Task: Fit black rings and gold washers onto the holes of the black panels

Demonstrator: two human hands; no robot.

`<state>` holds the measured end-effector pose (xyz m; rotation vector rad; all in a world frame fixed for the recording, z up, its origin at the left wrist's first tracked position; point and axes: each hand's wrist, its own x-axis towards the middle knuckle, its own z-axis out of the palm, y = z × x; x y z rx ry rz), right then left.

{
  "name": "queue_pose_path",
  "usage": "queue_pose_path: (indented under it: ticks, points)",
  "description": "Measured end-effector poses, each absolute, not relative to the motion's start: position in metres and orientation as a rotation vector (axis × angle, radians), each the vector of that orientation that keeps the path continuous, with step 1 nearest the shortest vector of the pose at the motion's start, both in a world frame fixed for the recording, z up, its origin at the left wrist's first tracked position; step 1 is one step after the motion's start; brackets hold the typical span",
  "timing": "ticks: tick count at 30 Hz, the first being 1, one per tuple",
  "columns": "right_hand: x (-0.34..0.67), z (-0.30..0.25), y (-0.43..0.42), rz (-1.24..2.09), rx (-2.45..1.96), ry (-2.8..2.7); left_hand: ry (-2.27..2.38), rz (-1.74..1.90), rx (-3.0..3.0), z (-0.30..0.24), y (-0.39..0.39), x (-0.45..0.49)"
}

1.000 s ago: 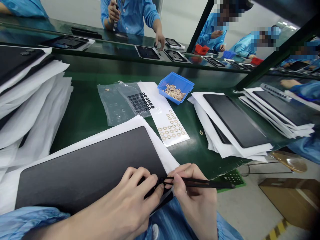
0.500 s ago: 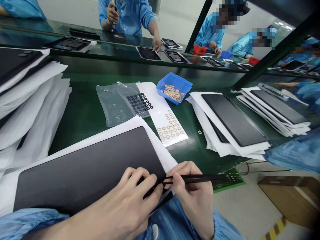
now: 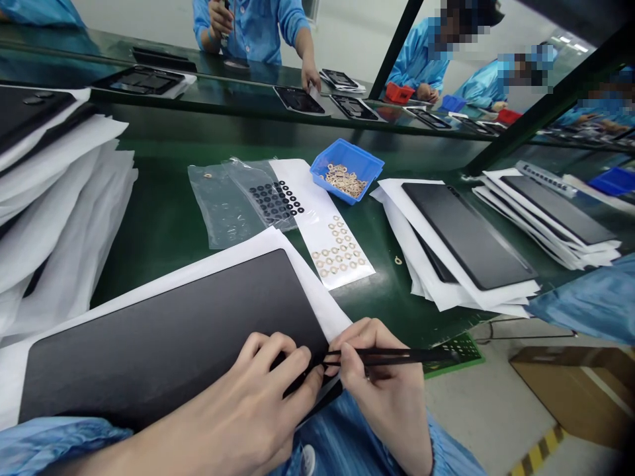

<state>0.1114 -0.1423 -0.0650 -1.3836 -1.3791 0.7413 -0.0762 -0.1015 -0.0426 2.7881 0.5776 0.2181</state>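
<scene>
A matte black rectangular panel point(image 3: 159, 330) lies on a white paper sheet point(image 3: 302, 281) at the front of the green bench, its near corner raised in my hands. My left hand point(image 3: 258, 396) grips the panel's near edge with curled fingers. My right hand point(image 3: 381, 396) pinches slim black tweezers point(image 3: 397, 357), and their tips meet the panel's edge beside my left fingertips. Whatever the tips hold or touch is hidden by my fingers.
A blue plastic bin point(image 3: 346, 170) holds gold rings. Nearby lie a white sheet of gold rings point(image 3: 337, 251) and a plastic bag point(image 3: 223, 205) by black rings point(image 3: 275, 201). Paper-wrapped black panels point(image 3: 466, 231) stack right; white sheets point(image 3: 64, 198) stack left. A co-worker point(image 3: 243, 26) works opposite.
The tweezers have swung from a slight slant to nearly level, while both hands stay at the panel's edge. The whole scene has shifted slightly in view with my head.
</scene>
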Motion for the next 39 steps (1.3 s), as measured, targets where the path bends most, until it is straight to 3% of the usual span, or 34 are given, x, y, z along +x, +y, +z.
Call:
queue_pose_path:
  ticks: [32, 39]
  points:
    - [0.127, -0.074, -0.141, 0.877, -1.117, -1.414, 0.559, 0.256, 2.746, -0.042, -0.099, -0.076]
    - [0.136, -0.043, -0.112, 0.802, -1.077, -1.405, 0.611, 0.313, 2.745, -0.049, -0.103, -0.079]
